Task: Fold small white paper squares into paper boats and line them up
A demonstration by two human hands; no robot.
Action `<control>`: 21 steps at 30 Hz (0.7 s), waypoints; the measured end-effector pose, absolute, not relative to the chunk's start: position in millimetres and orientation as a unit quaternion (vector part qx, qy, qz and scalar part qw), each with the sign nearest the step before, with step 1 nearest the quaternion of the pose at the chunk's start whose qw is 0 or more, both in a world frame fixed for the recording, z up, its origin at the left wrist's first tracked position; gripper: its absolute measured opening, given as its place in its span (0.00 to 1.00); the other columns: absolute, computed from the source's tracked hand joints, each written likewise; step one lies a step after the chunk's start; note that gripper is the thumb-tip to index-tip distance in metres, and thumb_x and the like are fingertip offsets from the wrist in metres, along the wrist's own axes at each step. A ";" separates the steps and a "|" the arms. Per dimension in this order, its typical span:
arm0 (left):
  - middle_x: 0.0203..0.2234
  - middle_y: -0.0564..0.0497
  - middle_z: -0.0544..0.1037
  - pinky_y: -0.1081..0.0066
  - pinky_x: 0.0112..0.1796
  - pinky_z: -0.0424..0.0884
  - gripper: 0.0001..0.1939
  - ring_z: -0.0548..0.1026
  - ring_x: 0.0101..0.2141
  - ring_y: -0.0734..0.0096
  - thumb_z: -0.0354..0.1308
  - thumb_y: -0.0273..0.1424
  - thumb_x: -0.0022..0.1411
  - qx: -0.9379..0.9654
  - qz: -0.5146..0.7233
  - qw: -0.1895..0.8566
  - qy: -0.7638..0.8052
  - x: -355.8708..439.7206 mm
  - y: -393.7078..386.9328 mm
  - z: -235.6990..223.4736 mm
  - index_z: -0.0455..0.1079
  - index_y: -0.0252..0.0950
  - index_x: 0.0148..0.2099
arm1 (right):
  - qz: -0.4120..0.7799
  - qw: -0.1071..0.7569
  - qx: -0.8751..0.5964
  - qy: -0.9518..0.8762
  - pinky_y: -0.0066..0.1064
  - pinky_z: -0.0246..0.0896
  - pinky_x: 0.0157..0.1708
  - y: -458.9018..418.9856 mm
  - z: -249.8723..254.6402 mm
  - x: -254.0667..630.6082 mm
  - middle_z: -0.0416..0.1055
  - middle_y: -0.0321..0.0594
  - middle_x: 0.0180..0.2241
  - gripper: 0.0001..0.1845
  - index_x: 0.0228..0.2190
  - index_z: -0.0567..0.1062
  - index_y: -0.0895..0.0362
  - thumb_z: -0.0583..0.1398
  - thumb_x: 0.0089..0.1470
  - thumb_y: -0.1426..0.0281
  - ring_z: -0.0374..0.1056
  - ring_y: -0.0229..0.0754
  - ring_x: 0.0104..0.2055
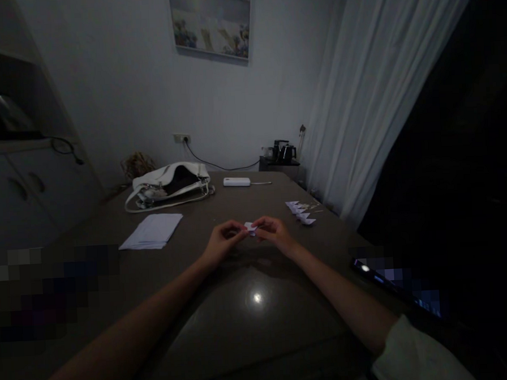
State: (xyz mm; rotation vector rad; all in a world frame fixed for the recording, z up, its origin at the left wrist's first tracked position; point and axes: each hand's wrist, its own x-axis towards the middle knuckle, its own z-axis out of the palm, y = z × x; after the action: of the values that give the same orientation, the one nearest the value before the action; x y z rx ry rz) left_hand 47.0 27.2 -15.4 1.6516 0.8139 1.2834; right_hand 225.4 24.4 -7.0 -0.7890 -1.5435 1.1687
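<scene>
One small folded paper [251, 227] sits between the left hand [222, 239] and right hand [278, 234], over the worktop [218, 333].
Each grip is a near-closed pinch, thumb and fingers on one side of the paper; it should be light, crisp at its folds and easily creased, so best taken gently by the edges.

the one camera is worn on the person's head, and it looks forward and down over the table [227, 333]. the left hand [222, 240] and the right hand [277, 234] are near, at the view's middle; the wall [120, 78] stands farther, facing the lens.
</scene>
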 end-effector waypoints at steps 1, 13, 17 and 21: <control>0.27 0.49 0.75 0.73 0.32 0.67 0.16 0.73 0.30 0.70 0.63 0.40 0.46 0.662 0.517 0.435 0.326 47.1 26.4 -14.3 0.69 0.31 0.31 | 0.482 0.502 -0.325 -0.640 0.25 0.64 0.26 25.0 -7.5 225.2 0.72 0.36 0.28 0.12 0.29 0.73 0.58 0.64 0.39 0.66 0.68 0.35 0.29; 0.22 0.51 0.76 0.76 0.27 0.65 0.16 0.72 0.24 0.74 0.66 0.38 0.43 0.605 0.499 0.531 0.323 46.9 21.7 -11.6 0.69 0.30 0.26 | 0.411 0.509 -0.349 -0.671 0.25 0.59 0.26 28.2 -8.6 227.2 0.71 0.36 0.22 0.11 0.22 0.74 0.60 0.65 0.38 0.64 0.65 0.34 0.24; 0.25 0.50 0.76 0.75 0.30 0.67 0.15 0.73 0.26 0.72 0.66 0.35 0.43 0.593 0.505 0.550 0.300 46.9 22.8 -13.8 0.70 0.30 0.31 | 0.411 0.502 -0.353 -0.674 0.26 0.59 0.26 27.1 -8.2 226.5 0.71 0.36 0.22 0.12 0.21 0.73 0.60 0.65 0.38 0.64 0.66 0.34 0.24; 0.30 0.48 0.77 0.72 0.31 0.69 0.23 0.74 0.29 0.69 0.65 0.36 0.45 0.594 0.476 0.573 0.304 46.5 22.1 -14.5 0.69 0.32 0.44 | 0.406 0.494 -0.352 -0.684 0.25 0.58 0.26 26.4 -8.5 226.3 0.70 0.36 0.22 0.12 0.21 0.72 0.61 0.65 0.39 0.64 0.65 0.34 0.24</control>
State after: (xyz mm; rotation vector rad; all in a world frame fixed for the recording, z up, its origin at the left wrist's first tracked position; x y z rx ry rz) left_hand 46.5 22.1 -14.5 1.3929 0.7117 1.1155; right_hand 226.3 26.4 -8.5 -0.8539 -1.6583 0.9848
